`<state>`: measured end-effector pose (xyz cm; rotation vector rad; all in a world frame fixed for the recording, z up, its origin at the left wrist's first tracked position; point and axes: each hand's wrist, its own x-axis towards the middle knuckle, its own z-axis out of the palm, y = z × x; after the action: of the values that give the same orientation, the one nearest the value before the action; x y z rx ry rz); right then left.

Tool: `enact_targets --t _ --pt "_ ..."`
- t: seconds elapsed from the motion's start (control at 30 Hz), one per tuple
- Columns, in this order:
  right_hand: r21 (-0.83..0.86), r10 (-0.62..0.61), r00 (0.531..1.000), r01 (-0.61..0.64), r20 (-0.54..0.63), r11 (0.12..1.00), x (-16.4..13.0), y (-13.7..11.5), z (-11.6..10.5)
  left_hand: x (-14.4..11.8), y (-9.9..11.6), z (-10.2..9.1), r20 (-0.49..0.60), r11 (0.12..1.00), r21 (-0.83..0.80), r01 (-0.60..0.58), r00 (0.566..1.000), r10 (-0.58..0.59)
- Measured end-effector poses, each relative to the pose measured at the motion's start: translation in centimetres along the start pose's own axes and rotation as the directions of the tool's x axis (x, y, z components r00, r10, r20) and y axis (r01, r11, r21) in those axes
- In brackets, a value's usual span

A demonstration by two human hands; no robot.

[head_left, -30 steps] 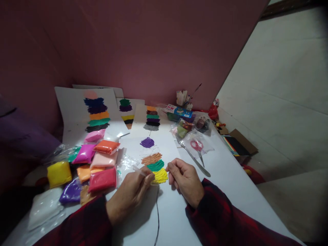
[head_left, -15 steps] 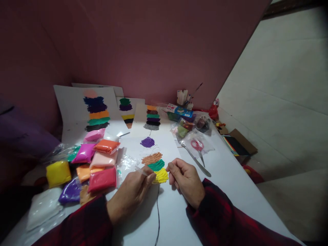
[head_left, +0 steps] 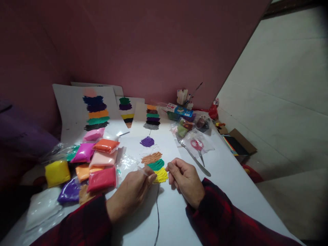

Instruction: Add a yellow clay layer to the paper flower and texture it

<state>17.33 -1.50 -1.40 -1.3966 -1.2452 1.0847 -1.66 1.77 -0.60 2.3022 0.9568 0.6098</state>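
1. The left hand (head_left: 130, 193) pinches a thin clear stick (head_left: 141, 170) between thumb and fingertips; the stick's tip lies at the left edge of the yellow patch (head_left: 161, 175).
2. The right hand (head_left: 186, 181) rests on the sheet (head_left: 169, 147) just right of that patch, fingers curled together; whether they pinch anything cannot be told.
3. The yellow patch is the lowest of a column on the sheet: purple patch (head_left: 147, 141) at the top, then a pale one hard to read, orange patch (head_left: 151, 158), green patch (head_left: 155, 165), yellow. A black line (head_left: 158, 212) runs down from the column toward the person.
4. Judged from this, the step in hand is scoring or spreading the yellow clay with the stick, the other hand steadying the sheet.
5. The next stroke likely calls for a light, short drag within the yellow, keeping off the green that touches it above, and firm pressure on the sheet so it does not slide.
6. Left of the sheet lie clay packs (head_left: 102, 160) in many colours, some overlapping.
7. Three finished sheets (head_left: 96, 109) lean against the wall behind.
8. A fork (head_left: 192, 155) lies right of the sheet, beside bagged scissors (head_left: 197, 146); a brush cup (head_left: 182, 99) stands farther back on the table (head_left: 230, 184).
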Motion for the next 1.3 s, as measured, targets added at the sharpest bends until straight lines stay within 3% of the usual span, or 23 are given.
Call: enact_targets --t 0.3,0.5,1.03,1.3 --pt "-0.019 -0.004 1.0 0.004 0.005 1.0 0.0 0.0 0.0 0.2 -0.1 -0.2 0.041 0.998 0.057 0.005 0.999 -0.007" --pt "-0.016 -0.004 1.0 0.004 0.006 1.0 0.0 0.1 0.0 0.3 0.3 -0.7 0.109 0.995 0.052 0.082 0.99 -0.087" --pt "-0.019 -0.008 1.0 0.008 0.012 1.0 0.0 0.0 0.0 0.3 0.1 -1.0 0.152 0.989 0.066 0.134 0.978 -0.143" --pt "-0.027 -0.007 1.0 0.007 0.015 1.0 -0.1 0.1 0.0 0.1 0.0 -1.4 0.138 0.988 0.123 0.097 0.984 -0.114"
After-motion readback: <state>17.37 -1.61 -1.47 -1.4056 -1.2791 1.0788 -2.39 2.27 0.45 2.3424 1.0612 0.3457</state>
